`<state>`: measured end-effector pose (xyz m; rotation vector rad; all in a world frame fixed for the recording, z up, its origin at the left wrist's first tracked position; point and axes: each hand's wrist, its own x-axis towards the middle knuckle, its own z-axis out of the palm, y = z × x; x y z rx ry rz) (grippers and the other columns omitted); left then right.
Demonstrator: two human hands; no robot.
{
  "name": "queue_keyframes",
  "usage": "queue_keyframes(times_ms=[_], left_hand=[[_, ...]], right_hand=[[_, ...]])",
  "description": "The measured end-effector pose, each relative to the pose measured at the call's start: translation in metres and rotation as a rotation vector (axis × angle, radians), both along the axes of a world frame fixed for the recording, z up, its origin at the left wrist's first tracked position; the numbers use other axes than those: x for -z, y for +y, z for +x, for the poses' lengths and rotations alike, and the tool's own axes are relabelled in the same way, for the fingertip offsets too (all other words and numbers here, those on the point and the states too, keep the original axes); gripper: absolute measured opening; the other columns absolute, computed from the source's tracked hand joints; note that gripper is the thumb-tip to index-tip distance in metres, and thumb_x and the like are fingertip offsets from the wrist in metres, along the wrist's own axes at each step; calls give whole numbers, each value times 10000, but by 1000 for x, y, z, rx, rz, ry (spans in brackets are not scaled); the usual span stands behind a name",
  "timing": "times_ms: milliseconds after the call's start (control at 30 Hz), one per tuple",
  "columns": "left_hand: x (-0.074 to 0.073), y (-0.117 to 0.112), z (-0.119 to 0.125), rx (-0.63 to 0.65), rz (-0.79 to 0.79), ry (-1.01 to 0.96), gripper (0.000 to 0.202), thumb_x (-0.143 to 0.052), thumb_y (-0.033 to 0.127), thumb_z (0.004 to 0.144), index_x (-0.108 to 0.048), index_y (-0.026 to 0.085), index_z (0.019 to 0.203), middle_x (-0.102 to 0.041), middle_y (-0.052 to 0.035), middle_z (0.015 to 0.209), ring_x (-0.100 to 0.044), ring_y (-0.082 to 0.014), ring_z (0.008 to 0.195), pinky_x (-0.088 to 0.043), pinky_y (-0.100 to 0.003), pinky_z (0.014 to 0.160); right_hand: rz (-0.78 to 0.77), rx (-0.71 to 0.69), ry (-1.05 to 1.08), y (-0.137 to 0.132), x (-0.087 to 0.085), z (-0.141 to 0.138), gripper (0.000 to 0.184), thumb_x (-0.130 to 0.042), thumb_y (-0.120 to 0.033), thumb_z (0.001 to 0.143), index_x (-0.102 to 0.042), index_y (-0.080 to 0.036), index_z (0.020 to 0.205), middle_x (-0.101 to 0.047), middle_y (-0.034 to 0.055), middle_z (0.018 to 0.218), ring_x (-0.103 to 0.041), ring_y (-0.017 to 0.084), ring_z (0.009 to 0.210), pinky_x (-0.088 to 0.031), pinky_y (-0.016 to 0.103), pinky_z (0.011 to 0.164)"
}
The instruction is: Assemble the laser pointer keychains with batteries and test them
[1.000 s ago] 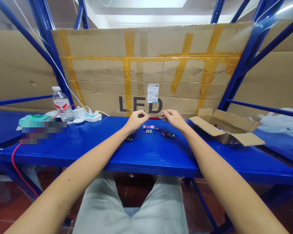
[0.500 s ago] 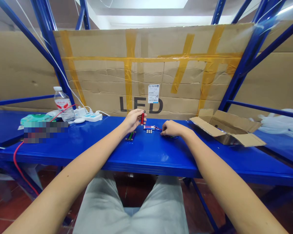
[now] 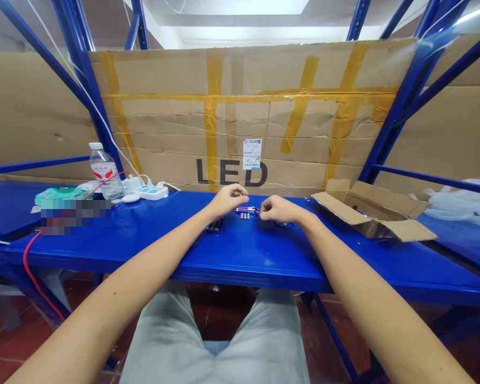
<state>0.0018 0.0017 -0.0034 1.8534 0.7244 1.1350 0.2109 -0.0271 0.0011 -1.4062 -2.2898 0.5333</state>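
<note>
My left hand (image 3: 227,198) hovers just above the blue shelf (image 3: 240,250), fingers curled shut around the small red tube, which the fingers now hide. My right hand (image 3: 277,209) is close to its right, fingers pinched together on something too small to make out. Between the two hands a small silver and purple flashlight (image 3: 246,209) lies beside several button cells (image 3: 245,216). Thin green and purple tubes (image 3: 215,224) rest under my left wrist. Dark key-ring clips (image 3: 283,225) lie by my right wrist.
An open cardboard box (image 3: 374,216) stands to the right. A water bottle (image 3: 103,172), a white power strip (image 3: 152,191) with a red cable (image 3: 30,256), and a green packet (image 3: 58,195) are on the left. A taped cardboard wall marked LED (image 3: 232,117) closes the back.
One second ago both hands held the red tube level between them. My right hand then dropped to the shelf by the clips, and now the hands have come close together again.
</note>
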Motion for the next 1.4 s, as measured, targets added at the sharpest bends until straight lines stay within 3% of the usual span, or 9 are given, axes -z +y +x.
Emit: queue_keyframes(times_ms=[133,233,433,533,667,767,967,1133,1400], left_hand=[[11,-7,7,87,197,248,152,-672,268,746,-655,137,821,-600,7,650,-530,-110,611,-396,-243,593],[17,-7,9,57,258,327,167,-618,299,798,-661,138,804,-618,-2,658,-535,-124,629,-389,-252,612],[18,-4,10,93,260,256,177,-611,301,808,-665,142,865,-623,2,693,-541,-123,645,-400,-243,623],[18,-2,9,24,285,238,160,-617,290,804,-669,143,842,-647,-7,725,-552,-125,662,-412,-247,637],[17,1,7,-24,318,171,134,-619,269,801,-660,143,819,-671,-24,775,-588,-136,714,-442,-260,692],[16,3,7,-41,300,123,133,-619,273,803,-647,144,822,-673,-31,785,-612,-149,751,-460,-274,730],[16,2,8,-112,306,125,163,-630,304,810,-619,145,777,-627,-6,696,-555,-127,658,-420,-253,642],[18,1,7,-91,323,134,172,-628,314,816,-623,146,781,-639,-10,706,-557,-131,665,-415,-259,654],[17,-3,7,-145,396,201,185,-611,314,821,-609,152,733,-583,18,629,-477,-116,605,-348,-251,596]], right_hand=[[-5,-76,152,1,-3,3,131,-558,-250,676,-603,-159,593,-516,-24,522,-424,92,481,-316,231,459],[-36,-88,258,0,-5,3,123,-565,-258,684,-610,-155,634,-538,-20,538,-461,97,484,-352,219,453],[-91,-90,308,-2,-4,0,93,-565,-240,723,-597,-166,677,-571,-15,524,-477,104,410,-376,230,406],[-117,-74,399,-3,-4,-2,72,-577,-229,763,-583,-172,720,-605,0,590,-547,121,473,-436,235,443],[-321,-116,590,-5,-3,-7,119,-619,-270,817,-562,-170,789,-670,70,790,-678,184,708,-539,274,570],[-443,-134,709,-5,0,-11,170,-639,-300,829,-543,-162,798,-669,88,783,-690,198,704,-562,314,614],[-331,-92,872,1,5,-17,219,-679,-314,803,-525,-169,747,-567,5,614,-577,127,530,-519,288,536],[-300,-78,915,2,7,-21,194,-672,-288,780,-521,-174,738,-597,32,635,-594,146,551,-478,267,470],[-118,-24,893,3,12,-29,226,-653,-232,723,-431,-214,684,-473,-53,476,-389,77,391,-282,197,356]])
